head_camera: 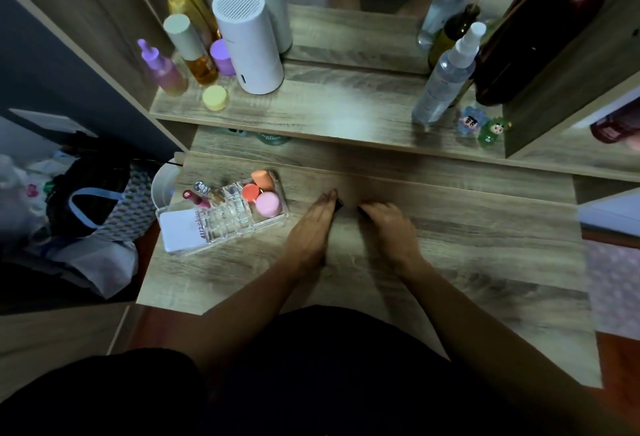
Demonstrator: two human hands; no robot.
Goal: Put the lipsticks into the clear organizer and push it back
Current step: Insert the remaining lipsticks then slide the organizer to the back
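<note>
Your left hand (313, 227) lies flat on the wooden counter (450, 245), fingers straight and pressed together, its tips touching a small dark object (338, 204) that is probably a lipstick (too dark and too hidden to be sure). Your left grip closes on nothing; it only rests against that object's near side. Your right hand (389, 227) sits just beside the left, knuckles up and fingers curled under, and a dark sliver shows at its fingertips; you cannot tell whether that grip pinches anything.

The clear organizer (225, 217) stands on the counter to the left of your left grip, near it but apart. In its far end sit an orange makeup sponge (263, 179), an orange-red round jar (251, 192) and a pink round jar (267, 203). A red lipstick (197, 198) and a clear-capped tube (207, 191) lean in the gridded slots, and a white card (183, 229) fills the near end.

Beyond both grips, on the raised shelf, stand a white cylindrical appliance (249, 44), 1 purple dropper bottle (161, 68), a yellow jar (215, 97), a clear spray bottle (446, 79) and 2 small cartoon figurines (483, 125).
</note>
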